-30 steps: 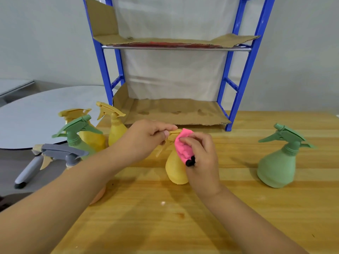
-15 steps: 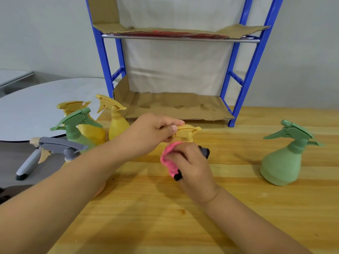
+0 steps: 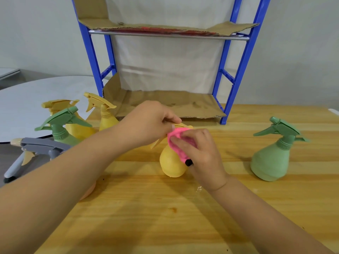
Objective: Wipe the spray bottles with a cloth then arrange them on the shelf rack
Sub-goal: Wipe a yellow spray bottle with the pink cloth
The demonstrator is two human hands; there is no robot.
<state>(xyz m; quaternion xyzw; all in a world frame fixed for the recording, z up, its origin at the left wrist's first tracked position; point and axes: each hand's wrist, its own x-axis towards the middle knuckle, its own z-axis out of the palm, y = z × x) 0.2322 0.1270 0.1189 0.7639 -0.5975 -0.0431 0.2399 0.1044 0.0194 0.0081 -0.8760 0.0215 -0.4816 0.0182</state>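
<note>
A yellow spray bottle [image 3: 171, 165] stands on the wooden table [image 3: 165, 217] in the middle. My left hand [image 3: 146, 123] grips its spray head from above. My right hand [image 3: 200, 153] holds a pink cloth [image 3: 177, 139] against the bottle's neck and upper right side. A green spray bottle [image 3: 271, 158] stands alone to the right. The blue shelf rack [image 3: 244, 57] stands behind, with cardboard on both shelves and no bottles on them.
At the left stand two yellow spray bottles [image 3: 107, 118], a green one [image 3: 60, 129] and a grey-headed one [image 3: 42, 146] partly hidden by my left forearm. A round grey table [image 3: 27, 107] lies beyond the left edge.
My right hand has moved the pink cloth back up from the bottle's lower body to its neck. My left hand keeps its grip on the spray head.
</note>
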